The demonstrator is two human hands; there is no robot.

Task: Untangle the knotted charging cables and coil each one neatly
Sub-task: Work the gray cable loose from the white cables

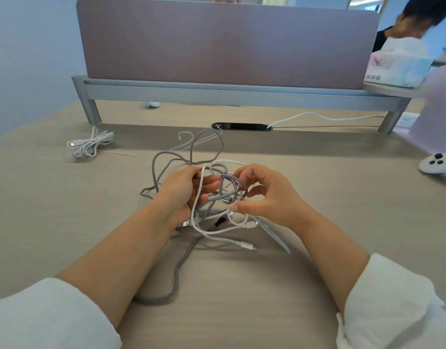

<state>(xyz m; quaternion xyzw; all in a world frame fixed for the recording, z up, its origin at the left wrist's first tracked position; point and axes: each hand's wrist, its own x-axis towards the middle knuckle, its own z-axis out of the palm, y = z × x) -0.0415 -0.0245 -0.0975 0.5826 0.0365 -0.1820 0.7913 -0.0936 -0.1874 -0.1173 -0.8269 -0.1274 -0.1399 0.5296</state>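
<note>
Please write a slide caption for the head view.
Left hand and right hand pick at tangled cables; a coiled white cable lies aside.

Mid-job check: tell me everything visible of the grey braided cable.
The grey braided cable looks thick, with a matte woven sheath. It is knotted with white cables between the left hand and right hand, which both grip it. Loops arch up behind the hands; one long run trails on the desk toward the left sleeve.

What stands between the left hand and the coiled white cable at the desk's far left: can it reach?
Probably yes. Mostly bare desk lies between the left hand and the coiled white cable; but the hand grips the tangle and must let go first.
</note>
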